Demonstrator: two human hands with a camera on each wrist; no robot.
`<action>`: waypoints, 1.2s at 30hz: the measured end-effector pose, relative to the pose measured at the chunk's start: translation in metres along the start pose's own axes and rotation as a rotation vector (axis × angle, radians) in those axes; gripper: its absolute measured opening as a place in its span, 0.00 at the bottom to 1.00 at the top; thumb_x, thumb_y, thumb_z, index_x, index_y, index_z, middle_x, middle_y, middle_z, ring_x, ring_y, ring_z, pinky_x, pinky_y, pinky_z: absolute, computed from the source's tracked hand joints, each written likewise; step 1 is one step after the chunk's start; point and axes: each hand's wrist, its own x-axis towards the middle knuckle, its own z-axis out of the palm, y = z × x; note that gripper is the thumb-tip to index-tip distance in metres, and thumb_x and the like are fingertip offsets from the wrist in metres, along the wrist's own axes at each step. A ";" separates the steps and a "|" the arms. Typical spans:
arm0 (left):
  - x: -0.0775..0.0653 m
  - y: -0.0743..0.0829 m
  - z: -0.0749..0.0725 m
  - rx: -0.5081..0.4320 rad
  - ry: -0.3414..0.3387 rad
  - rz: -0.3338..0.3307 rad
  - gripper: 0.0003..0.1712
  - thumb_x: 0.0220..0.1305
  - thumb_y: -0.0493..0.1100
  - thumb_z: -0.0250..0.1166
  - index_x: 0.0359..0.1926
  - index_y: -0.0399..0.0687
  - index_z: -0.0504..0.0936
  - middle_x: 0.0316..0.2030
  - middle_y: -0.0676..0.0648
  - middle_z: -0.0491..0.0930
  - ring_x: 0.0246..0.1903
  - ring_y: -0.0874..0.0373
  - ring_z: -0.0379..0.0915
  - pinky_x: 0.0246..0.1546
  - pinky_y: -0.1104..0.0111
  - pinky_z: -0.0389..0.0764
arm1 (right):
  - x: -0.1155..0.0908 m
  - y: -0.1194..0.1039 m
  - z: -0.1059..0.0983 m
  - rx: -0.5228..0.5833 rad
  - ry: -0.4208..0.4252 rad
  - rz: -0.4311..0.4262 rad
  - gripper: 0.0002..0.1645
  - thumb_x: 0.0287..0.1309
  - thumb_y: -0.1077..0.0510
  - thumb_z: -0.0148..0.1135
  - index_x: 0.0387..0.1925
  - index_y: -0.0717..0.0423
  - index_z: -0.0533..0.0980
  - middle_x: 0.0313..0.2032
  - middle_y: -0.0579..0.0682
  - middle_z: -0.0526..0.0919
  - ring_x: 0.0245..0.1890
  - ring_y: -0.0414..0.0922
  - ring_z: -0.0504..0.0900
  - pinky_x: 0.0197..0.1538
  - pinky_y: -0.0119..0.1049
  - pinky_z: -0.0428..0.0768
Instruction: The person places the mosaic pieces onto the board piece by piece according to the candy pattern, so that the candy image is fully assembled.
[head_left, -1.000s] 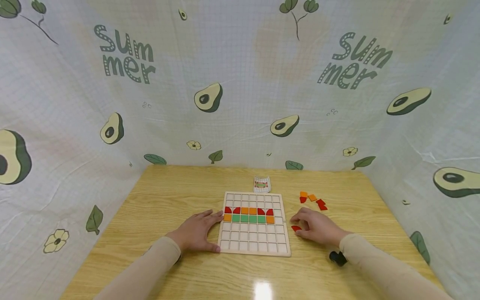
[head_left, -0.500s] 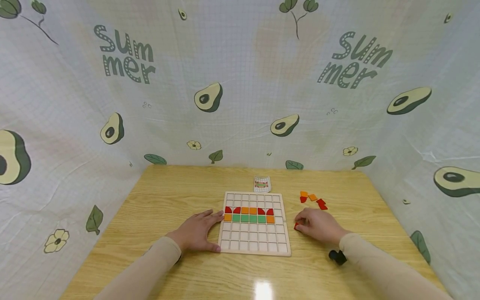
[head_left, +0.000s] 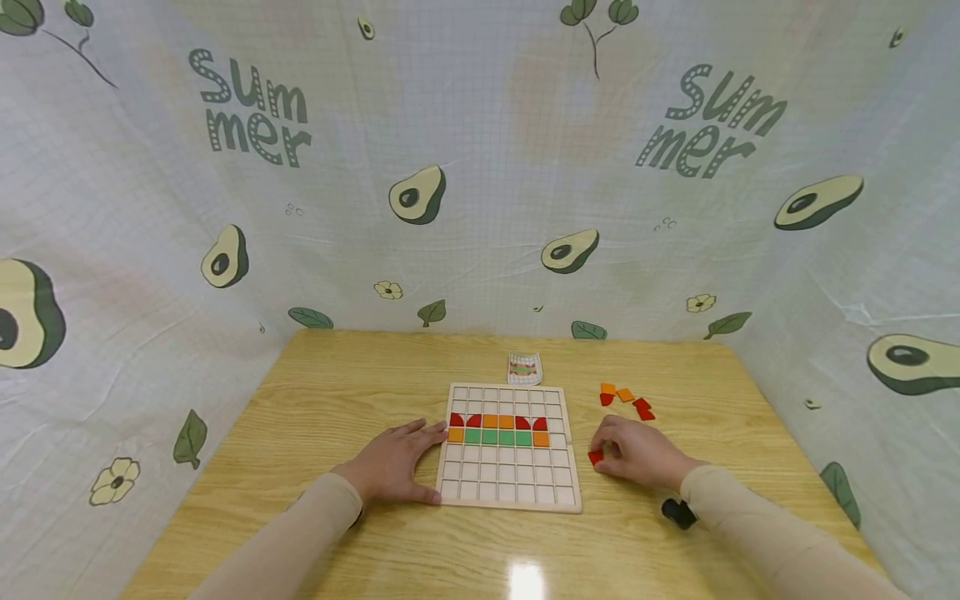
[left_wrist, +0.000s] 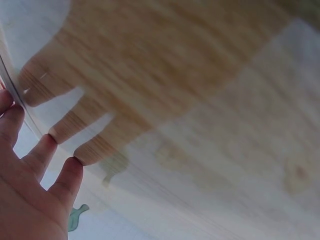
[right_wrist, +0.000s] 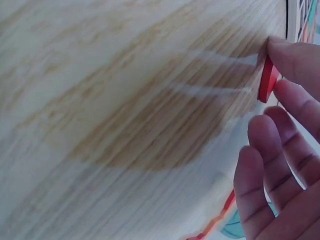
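Left of the wooden grid board (head_left: 508, 477), my left hand (head_left: 393, 465) rests with spread fingers, its index fingertip and thumb at the board's left edge. Two rows of its cells carry red quarter-round, orange and green tiles. Just off the board's right side, my right hand (head_left: 645, 452) pinches a red tile (head_left: 596, 457) between thumb and index finger. In the right wrist view this red tile (right_wrist: 268, 80) stands tilted on edge close to the tabletop, and the other fingers curve loosely. The left wrist view has fingertips (left_wrist: 46, 145) touching the glossy table.
Beyond my right hand lie loose orange tiles (head_left: 625, 395) and red tiles (head_left: 642, 408). A small card printed with a coloured grid pattern (head_left: 524, 369) lies behind the board. A patterned cloth (head_left: 480, 250) hangs around the table (head_left: 360, 375).
My right hand has shifted slightly right, away from the board, and the red tile has turned in its fingers. The left hand and the board have stayed in place.
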 end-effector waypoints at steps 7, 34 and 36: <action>0.000 0.001 -0.001 0.001 -0.001 -0.005 0.59 0.47 0.80 0.64 0.75 0.57 0.64 0.75 0.55 0.57 0.73 0.45 0.51 0.64 0.43 0.61 | 0.000 0.000 0.003 0.009 -0.020 0.025 0.13 0.55 0.51 0.74 0.43 0.42 0.84 0.35 0.36 0.75 0.27 0.33 0.70 0.30 0.30 0.73; 0.001 -0.002 0.001 0.014 -0.006 0.001 0.60 0.47 0.82 0.61 0.76 0.57 0.63 0.75 0.56 0.57 0.73 0.46 0.50 0.64 0.43 0.61 | 0.003 0.000 0.011 0.002 0.041 0.048 0.14 0.53 0.51 0.75 0.43 0.42 0.83 0.35 0.33 0.74 0.28 0.33 0.71 0.33 0.29 0.75; 0.001 -0.002 0.001 0.017 -0.007 0.001 0.60 0.47 0.83 0.61 0.76 0.58 0.63 0.75 0.56 0.57 0.73 0.46 0.50 0.65 0.43 0.60 | 0.002 0.001 0.010 0.006 0.040 0.046 0.16 0.53 0.50 0.75 0.45 0.42 0.84 0.35 0.33 0.75 0.29 0.33 0.71 0.33 0.29 0.74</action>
